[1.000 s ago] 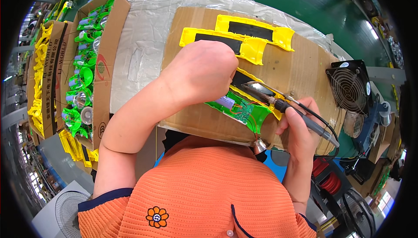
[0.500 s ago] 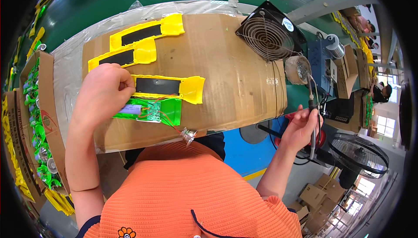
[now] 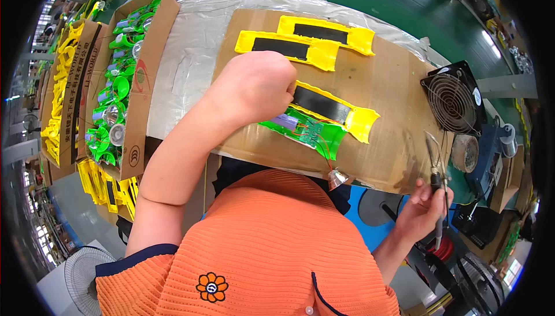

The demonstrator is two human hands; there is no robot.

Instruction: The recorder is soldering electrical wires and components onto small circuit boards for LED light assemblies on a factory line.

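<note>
My left hand (image 3: 254, 87) is closed at the left end of a yellow plastic shell (image 3: 361, 124) with a black panel. Its fingertips are hidden, so what they pinch does not show. Against that shell lies a green half-shell (image 3: 330, 148) holding a purple cylindrical battery (image 3: 284, 121) and a small green circuit board (image 3: 312, 133). Thin red wires run from the board to a silver lamp reflector (image 3: 337, 179) at the cardboard's near edge. My right hand (image 3: 422, 212) is wrapped round a soldering iron (image 3: 437, 191), its tip pointing up over the cardboard's right side.
Two more yellow shells (image 3: 324, 56) (image 3: 364, 39) lie farther back on the cardboard sheet (image 3: 399, 90). A carton (image 3: 156, 79) of green lamp parts stands at left. A black square fan (image 3: 454, 99), a round tin (image 3: 464, 153) and a blue soldering station (image 3: 485, 157) stand at right.
The view has swung left, so the bench shows farther right. The soldering iron has come away from the round tin toward the cardboard. My left hand stays by the same yellow shell.
</note>
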